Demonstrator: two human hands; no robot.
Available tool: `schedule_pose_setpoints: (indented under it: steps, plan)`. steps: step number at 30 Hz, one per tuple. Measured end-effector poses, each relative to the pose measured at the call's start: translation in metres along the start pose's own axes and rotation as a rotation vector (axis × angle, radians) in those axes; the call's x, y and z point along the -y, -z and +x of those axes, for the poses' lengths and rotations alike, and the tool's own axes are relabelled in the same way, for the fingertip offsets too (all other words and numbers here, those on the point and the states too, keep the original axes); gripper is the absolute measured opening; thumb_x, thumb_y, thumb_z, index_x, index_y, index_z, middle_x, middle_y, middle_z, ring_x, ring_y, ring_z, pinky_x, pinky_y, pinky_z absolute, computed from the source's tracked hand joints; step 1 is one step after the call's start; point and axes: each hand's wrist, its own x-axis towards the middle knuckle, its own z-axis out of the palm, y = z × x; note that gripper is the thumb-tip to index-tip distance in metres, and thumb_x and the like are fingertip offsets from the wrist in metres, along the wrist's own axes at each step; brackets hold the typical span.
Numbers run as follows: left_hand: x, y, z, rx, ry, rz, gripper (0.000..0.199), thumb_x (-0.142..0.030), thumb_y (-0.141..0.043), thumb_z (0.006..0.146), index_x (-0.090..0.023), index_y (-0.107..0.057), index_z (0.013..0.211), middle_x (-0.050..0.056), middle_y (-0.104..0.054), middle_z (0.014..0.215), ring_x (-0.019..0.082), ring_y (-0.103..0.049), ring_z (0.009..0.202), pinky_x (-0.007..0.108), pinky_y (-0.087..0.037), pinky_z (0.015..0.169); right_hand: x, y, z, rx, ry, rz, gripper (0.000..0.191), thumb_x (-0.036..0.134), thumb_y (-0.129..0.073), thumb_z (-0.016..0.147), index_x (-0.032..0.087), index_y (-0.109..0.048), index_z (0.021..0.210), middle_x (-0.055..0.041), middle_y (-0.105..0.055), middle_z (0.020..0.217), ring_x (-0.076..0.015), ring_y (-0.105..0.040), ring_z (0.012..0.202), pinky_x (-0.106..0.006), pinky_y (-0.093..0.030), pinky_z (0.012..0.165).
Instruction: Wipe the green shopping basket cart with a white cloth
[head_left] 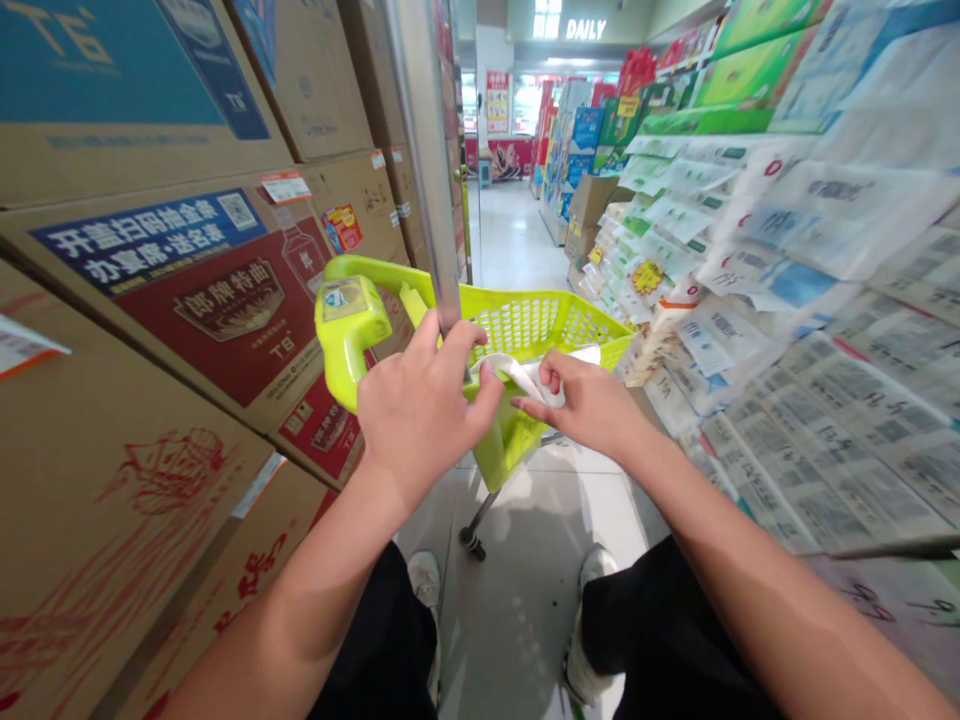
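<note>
A strip of thin white material (519, 372), cloth or paper, lies across the near rim of a lime-green shopping basket cart (555, 310). My right hand (592, 402) pinches its right part with curled fingers and thumb. At its left end is my left hand (420, 390), with fingers bent beside the upright metal pole (427, 150) and the thumb against the strip. The left fingertips are partly hidden, but the hand looks closed on the strip. The cart's rounded green handle (346, 320) sticks out left of my left hand.
Stacked cardboard cartons (232, 310) wall the left side. Plastic-wrapped packs (757, 230) are piled high on the right. A tiled aisle (510, 225) runs ahead between them, with an open carton (589, 215) at its right edge. The cart's caster (472, 543) stands between my shoes.
</note>
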Motion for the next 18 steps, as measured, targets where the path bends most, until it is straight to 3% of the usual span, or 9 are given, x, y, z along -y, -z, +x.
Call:
schedule_pose_setpoints:
  steps: [5,8,10,14,16,18]
  plan:
    - [-0.004,-0.003,0.002,-0.004,-0.002,0.026,0.032,-0.038,-0.049,0.097,-0.025,-0.07,0.118,0.008,-0.067,0.114,0.023,-0.065,0.082,0.032,-0.039,0.064,0.027,-0.022,0.0,-0.076,-0.056,-0.03,0.016,0.018,-0.063,0.084,0.026,-0.051,0.078,0.0017,-0.061,0.07,-0.0176,-0.052,0.062,-0.03,-0.029,0.06]
    - [-0.006,-0.004,0.002,-0.01,-0.018,0.021,0.031,-0.038,-0.05,0.097,-0.026,-0.07,0.117,0.008,-0.067,0.115,0.022,-0.065,0.081,0.032,-0.039,0.064,0.032,-0.023,0.009,-0.152,0.041,-0.112,0.016,0.014,-0.055,0.088,0.026,-0.052,0.077,-0.0027,-0.064,0.076,-0.0195,-0.053,0.067,-0.033,-0.033,0.064]
    - [-0.007,-0.004,0.002,-0.016,-0.024,0.026,0.031,-0.038,-0.051,0.096,-0.026,-0.071,0.117,0.008,-0.067,0.116,0.022,-0.065,0.08,0.032,-0.039,0.063,0.034,-0.024,0.014,-0.111,0.159,-0.099,0.017,0.014,-0.05,0.091,0.026,-0.054,0.079,-0.005,-0.065,0.08,-0.0207,-0.054,0.071,-0.034,-0.036,0.066]
    - [-0.003,-0.004,0.002,-0.032,-0.029,0.039,0.031,-0.038,-0.053,0.095,-0.026,-0.07,0.118,0.008,-0.068,0.114,0.021,-0.064,0.078,0.031,-0.036,0.061,0.034,-0.025,0.018,0.064,0.402,0.172,0.009,0.019,-0.057,0.086,0.026,-0.052,0.082,-0.0035,-0.063,0.085,-0.0207,-0.056,0.076,-0.035,-0.044,0.071]
    - [-0.001,-0.004,0.003,-0.036,-0.028,0.036,0.031,-0.037,-0.053,0.094,-0.025,-0.071,0.117,0.008,-0.068,0.112,0.021,-0.064,0.079,0.031,-0.036,0.061,0.029,-0.023,0.018,0.043,0.405,0.385,0.014,0.023,-0.058,0.087,0.026,-0.046,0.08,-0.0015,-0.061,0.084,-0.0195,-0.057,0.077,-0.034,-0.047,0.074]
    - [0.001,-0.005,0.004,-0.038,-0.025,0.031,0.031,-0.036,-0.052,0.094,-0.025,-0.071,0.117,0.008,-0.068,0.11,0.022,-0.064,0.08,0.03,-0.035,0.061,0.016,-0.02,0.019,-0.046,0.318,0.538,0.014,0.031,-0.055,0.094,0.026,-0.047,0.083,-0.002,-0.063,0.088,-0.0197,-0.061,0.083,-0.035,-0.05,0.08]
